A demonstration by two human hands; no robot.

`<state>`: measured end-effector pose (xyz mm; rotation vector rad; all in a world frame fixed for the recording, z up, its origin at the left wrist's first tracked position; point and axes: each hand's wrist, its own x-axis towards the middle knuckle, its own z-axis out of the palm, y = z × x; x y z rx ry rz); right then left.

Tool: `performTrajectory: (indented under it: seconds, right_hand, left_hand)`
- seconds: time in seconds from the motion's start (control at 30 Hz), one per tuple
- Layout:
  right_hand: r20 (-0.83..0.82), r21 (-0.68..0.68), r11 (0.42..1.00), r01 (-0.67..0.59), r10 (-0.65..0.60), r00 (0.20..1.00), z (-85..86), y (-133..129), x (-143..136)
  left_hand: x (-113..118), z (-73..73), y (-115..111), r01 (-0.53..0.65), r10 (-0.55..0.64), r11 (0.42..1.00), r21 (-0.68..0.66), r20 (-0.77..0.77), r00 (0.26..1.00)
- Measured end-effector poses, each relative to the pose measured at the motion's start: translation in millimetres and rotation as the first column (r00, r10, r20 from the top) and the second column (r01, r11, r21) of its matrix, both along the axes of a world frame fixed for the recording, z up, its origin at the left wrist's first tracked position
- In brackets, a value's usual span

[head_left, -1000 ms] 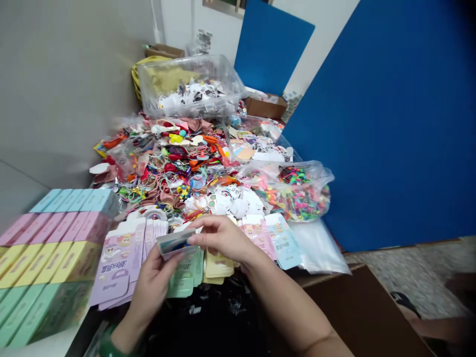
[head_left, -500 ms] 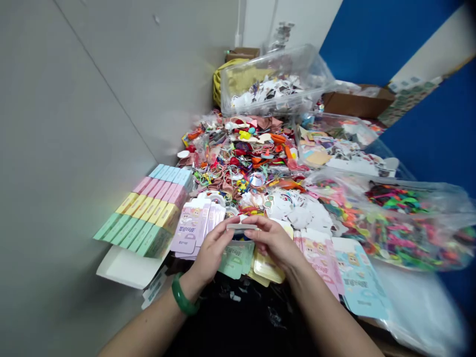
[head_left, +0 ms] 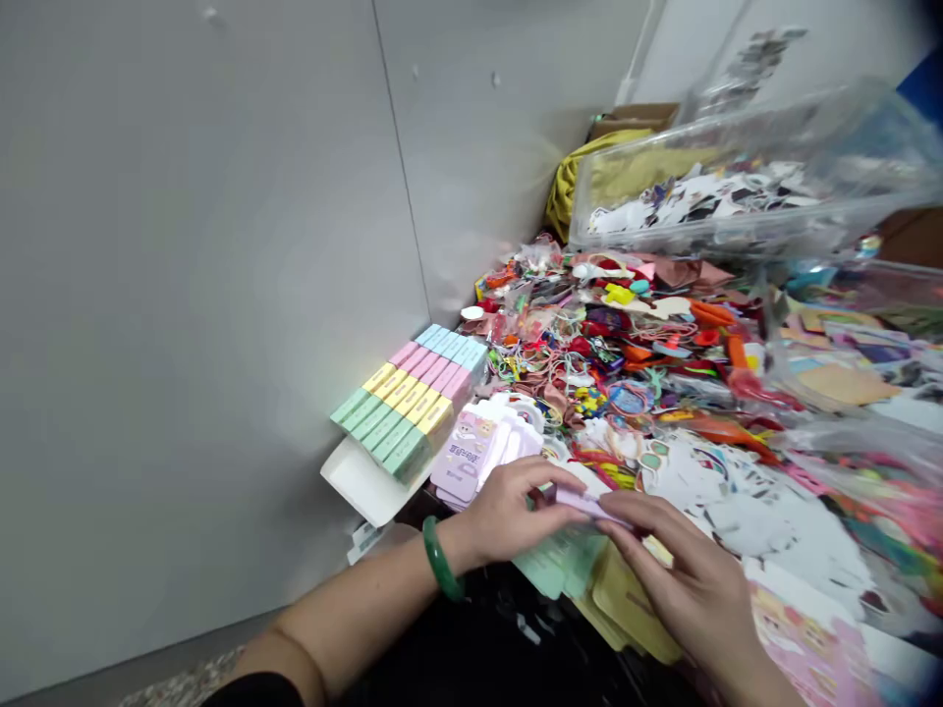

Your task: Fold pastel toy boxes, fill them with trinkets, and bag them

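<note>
A small purple box (head_left: 582, 503), seen edge-on, is pinched between both hands. My left hand (head_left: 508, 506), with a green bangle on its wrist, grips its left end. The fingers of my right hand (head_left: 674, 555) close on its right end. Flat purple cartons (head_left: 468, 457) lie in a stack left of the hands. Green cartons (head_left: 560, 560) and yellow cartons (head_left: 634, 599) lie beneath the hands, and pink cartons (head_left: 806, 633) are at the lower right. Upright boxes in green, yellow, pink and blue rows (head_left: 409, 393) fill a white tray (head_left: 372, 481) on the left.
A colourful heap of small trinkets (head_left: 611, 344) spreads behind the hands. White paper cutouts (head_left: 744, 496) lie to the right. A clear bin (head_left: 685, 241) of cutouts stands at the back. The grey wall (head_left: 198, 295) borders the left side.
The view has turned left, so the scene sits further right. The box between the hands has tilted and now shows a purple side; the right hand is lower relative to the left.
</note>
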<state>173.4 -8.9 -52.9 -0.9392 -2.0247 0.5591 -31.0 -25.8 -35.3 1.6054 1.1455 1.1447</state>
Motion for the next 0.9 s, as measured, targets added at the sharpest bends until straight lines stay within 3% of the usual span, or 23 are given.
performTrajectory:
  seconds: [0.13,0.2,0.33,0.47,0.6,0.67,0.77,0.83,0.9]
  right_hand:
    - [-0.024,-0.064,0.998,-0.021,0.019,1.000,11.3,1.0,-4.1]
    - [-0.022,-0.065,0.998,-0.021,0.020,1.000,12.2,0.7,-4.8]
    - [0.023,0.063,0.997,-0.037,0.035,0.999,5.3,0.4,-2.1]
    - [0.125,0.227,0.968,-0.112,0.085,0.988,-5.5,-0.2,1.2]
    - [0.160,0.237,0.962,-0.135,0.099,0.982,-6.4,-3.7,4.8]
    - [0.157,0.221,0.968,-0.118,0.084,0.984,2.3,-6.5,6.9]
    - [0.156,0.203,0.973,-0.112,0.081,0.984,25.8,-6.2,2.6]
    - [0.131,0.183,0.968,-0.169,0.147,0.980,44.4,-0.8,-14.6]
    - [0.075,0.163,0.945,-0.283,0.274,0.959,62.3,6.3,-49.4]
  left_hand:
    - [1.6,2.8,1.6,-0.026,0.026,1.000,0.009,-0.012,1.000]
    - [1.9,-1.3,3.2,-0.038,0.043,0.995,0.092,-0.046,0.998]
    - [-0.9,-15.9,3.9,-0.050,0.094,0.945,0.323,-0.122,0.988]
    - [-10.2,-34.8,-0.3,0.012,0.080,0.889,0.457,-0.183,0.980]
    - [-10.4,-44.3,-2.5,0.037,0.100,0.847,0.531,-0.227,0.969]
    - [-6.7,-37.0,-4.5,0.011,0.136,0.842,0.539,-0.233,0.963]
    - [-9.6,-8.8,-14.2,-0.049,0.184,0.830,0.556,-0.189,0.965]
    - [-23.6,17.1,-27.9,-0.118,0.242,0.811,0.573,-0.145,0.959]
    - [-48.1,42.9,-48.6,-0.174,0.301,0.806,0.566,-0.139,0.944]
